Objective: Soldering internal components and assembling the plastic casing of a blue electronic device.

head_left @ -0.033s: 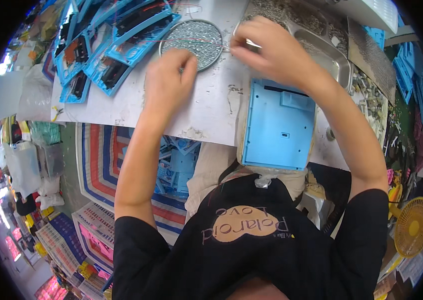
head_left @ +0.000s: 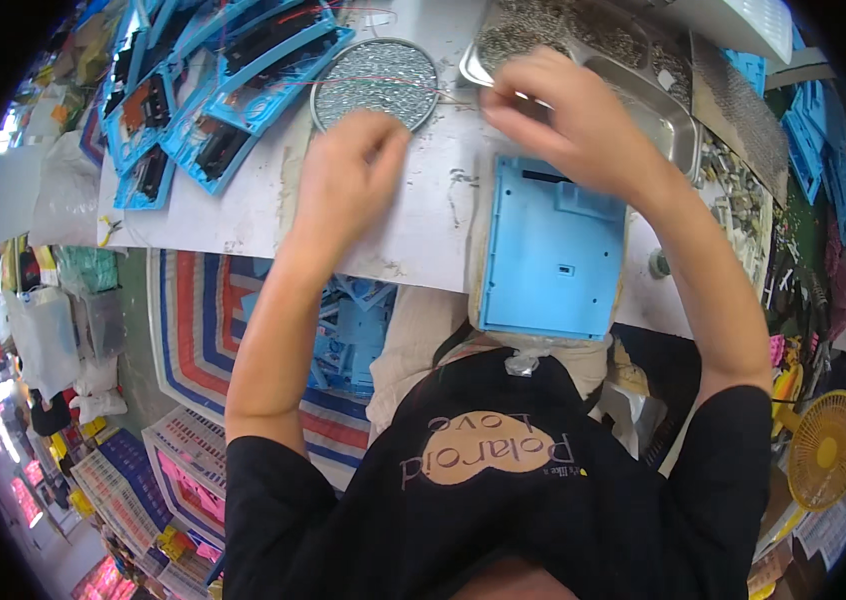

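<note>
Panel (head_left: 533,255), blue plastic: likely light, stiff; grip side edges. Left hand (head_left: 348,172), right hand (head_left: 573,118): fingers curled, contents unclear.

the left hand (head_left: 355,172), fingers curled, is positioned at the near edge of a round dish (head_left: 375,40) filled with small metallic parts; contact cannot be determined. the right hand (head_left: 568,120), thumb and fingers bent, is located in front of a compartmented metal tray (head_left: 680,135), beyond a flat blue panel (head_left: 548,255). blue housings (head_left: 208,115) with black components are piled on the worktable (head_left: 413,215), left of the dish.
</note>
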Action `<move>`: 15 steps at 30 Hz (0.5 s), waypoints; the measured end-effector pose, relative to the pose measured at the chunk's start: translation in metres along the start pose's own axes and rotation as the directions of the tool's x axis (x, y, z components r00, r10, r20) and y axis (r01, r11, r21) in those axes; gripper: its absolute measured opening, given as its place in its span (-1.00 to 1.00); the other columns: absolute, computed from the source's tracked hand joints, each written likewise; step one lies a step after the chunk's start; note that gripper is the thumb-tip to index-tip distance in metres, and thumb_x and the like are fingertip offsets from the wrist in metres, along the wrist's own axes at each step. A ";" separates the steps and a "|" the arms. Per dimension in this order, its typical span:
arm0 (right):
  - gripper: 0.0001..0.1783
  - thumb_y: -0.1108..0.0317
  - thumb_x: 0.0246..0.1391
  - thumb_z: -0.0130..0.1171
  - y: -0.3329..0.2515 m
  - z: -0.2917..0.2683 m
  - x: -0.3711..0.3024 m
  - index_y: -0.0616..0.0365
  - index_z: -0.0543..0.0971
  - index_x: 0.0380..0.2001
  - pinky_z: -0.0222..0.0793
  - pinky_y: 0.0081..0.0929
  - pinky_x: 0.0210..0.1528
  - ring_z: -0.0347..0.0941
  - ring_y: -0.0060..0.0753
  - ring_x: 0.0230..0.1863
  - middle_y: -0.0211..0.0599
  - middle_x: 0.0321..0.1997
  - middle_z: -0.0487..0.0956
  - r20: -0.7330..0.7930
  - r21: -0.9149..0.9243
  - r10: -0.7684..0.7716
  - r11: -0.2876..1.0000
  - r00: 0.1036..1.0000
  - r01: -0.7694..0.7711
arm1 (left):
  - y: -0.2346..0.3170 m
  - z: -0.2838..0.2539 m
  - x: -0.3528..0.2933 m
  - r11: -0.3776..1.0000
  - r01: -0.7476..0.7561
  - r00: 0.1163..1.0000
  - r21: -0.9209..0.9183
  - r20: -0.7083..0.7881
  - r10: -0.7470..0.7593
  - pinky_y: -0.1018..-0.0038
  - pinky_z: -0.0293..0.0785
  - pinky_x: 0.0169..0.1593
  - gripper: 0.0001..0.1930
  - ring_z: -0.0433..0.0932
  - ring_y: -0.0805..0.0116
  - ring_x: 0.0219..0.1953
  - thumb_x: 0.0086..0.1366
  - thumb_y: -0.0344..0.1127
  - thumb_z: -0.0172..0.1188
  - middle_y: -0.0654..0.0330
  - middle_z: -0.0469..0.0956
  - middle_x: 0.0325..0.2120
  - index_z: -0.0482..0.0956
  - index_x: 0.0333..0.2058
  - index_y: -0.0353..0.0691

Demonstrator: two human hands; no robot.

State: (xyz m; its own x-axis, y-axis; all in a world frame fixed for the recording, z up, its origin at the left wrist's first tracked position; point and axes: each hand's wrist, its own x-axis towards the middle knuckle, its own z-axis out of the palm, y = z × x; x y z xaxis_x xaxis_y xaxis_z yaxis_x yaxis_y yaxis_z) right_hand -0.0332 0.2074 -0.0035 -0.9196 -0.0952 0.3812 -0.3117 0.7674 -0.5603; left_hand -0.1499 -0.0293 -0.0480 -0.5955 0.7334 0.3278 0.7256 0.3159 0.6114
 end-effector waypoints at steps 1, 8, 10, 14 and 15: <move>-0.88 0.36 0.15 0.27 -0.007 -0.018 -0.026 0.16 0.60 -0.32 0.40 -0.31 -0.10 0.48 -0.22 -0.21 -0.29 -0.34 0.61 -0.011 0.050 0.054 0.997 0.998 -0.053 | 0.022 0.005 -0.008 0.981 0.022 0.998 -0.191 0.064 -0.010 0.37 0.44 -0.26 -0.87 0.55 0.24 -0.40 0.36 -0.38 0.23 0.10 0.59 -0.40 0.64 -0.29 -0.34; -0.90 0.44 0.09 0.31 -0.037 -0.042 -0.109 0.20 0.60 -0.33 0.38 -0.33 -0.13 0.45 -0.23 -0.24 -0.30 -0.37 0.57 -0.064 0.172 0.266 0.952 0.962 -0.252 | 0.071 0.015 -0.021 0.906 0.210 0.925 -0.368 0.376 -0.062 0.46 0.39 -0.29 -0.85 0.43 0.41 -0.43 0.39 -0.40 0.21 0.16 0.51 -0.47 0.59 -0.29 -0.40; -0.90 0.46 0.06 0.33 -0.043 -0.045 -0.120 0.21 0.62 -0.34 0.38 -0.34 -0.11 0.46 -0.24 -0.23 -0.28 -0.36 0.59 -0.079 0.154 0.299 0.946 0.951 -0.284 | 0.068 0.017 -0.012 0.924 0.182 0.915 -0.336 0.402 -0.034 0.46 0.37 -0.30 -0.83 0.42 0.42 -0.43 0.40 -0.37 0.20 0.15 0.49 -0.49 0.57 -0.30 -0.41; -0.89 0.49 0.01 0.35 -0.047 -0.045 -0.133 0.22 0.61 -0.37 0.38 -0.34 -0.10 0.46 -0.22 -0.24 -0.27 -0.37 0.59 -0.104 0.146 0.309 0.945 0.945 -0.293 | 0.070 0.013 0.002 0.971 0.093 0.888 -0.219 0.460 0.019 0.33 0.38 -0.28 -0.76 0.44 0.18 -0.43 0.42 -0.30 0.15 0.02 0.45 -0.50 0.50 -0.34 -0.40; -0.89 0.50 0.00 0.35 -0.048 -0.046 -0.134 0.22 0.60 -0.37 0.38 -0.34 -0.10 0.46 -0.21 -0.25 -0.28 -0.37 0.59 -0.103 0.142 0.307 0.946 0.946 -0.291 | 0.068 0.014 0.005 0.979 0.056 0.884 -0.198 0.466 0.043 0.28 0.39 -0.27 -0.75 0.45 0.09 -0.42 0.43 -0.29 0.13 -0.02 0.44 -0.50 0.49 -0.35 -0.40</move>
State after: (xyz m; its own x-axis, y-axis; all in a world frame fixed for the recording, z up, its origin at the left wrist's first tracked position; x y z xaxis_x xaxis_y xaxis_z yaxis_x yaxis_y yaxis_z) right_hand 0.1162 0.2126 0.0065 -0.9411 0.2104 0.2646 -0.0614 0.6634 -0.7458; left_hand -0.0985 0.0047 -0.0149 -0.3339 0.9424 -0.0195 0.6082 0.2312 0.7594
